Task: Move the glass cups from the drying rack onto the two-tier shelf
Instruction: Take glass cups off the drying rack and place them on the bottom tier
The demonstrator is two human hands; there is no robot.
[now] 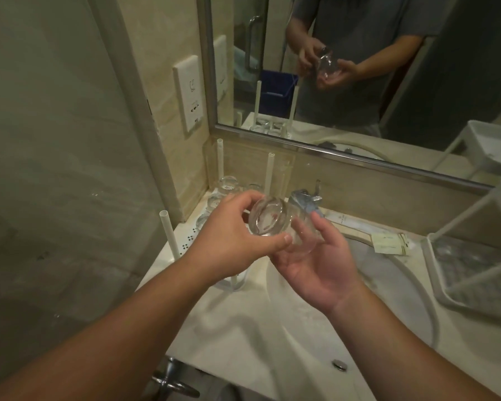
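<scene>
Glass cup (275, 224), mid-frame: clear, colourless, w/ a faint reddish glint in its base. Cups in drying rack (214, 221), left of centre: also clear; rack white w/ white posts & small dark dot pattern on its base. Two-tier shelf (472, 256), right edge: white frame, grey speckled tray floor. Countertop (243, 314), lower centre: cream marble, soft veining. Wall socket plate (189, 94), upper left: white. Tap (305, 199): shiny chrome. In mirror (359, 82), top: grey shirt, blue bin.

Two-tier shelf (472, 273) cut off at right.
</scene>
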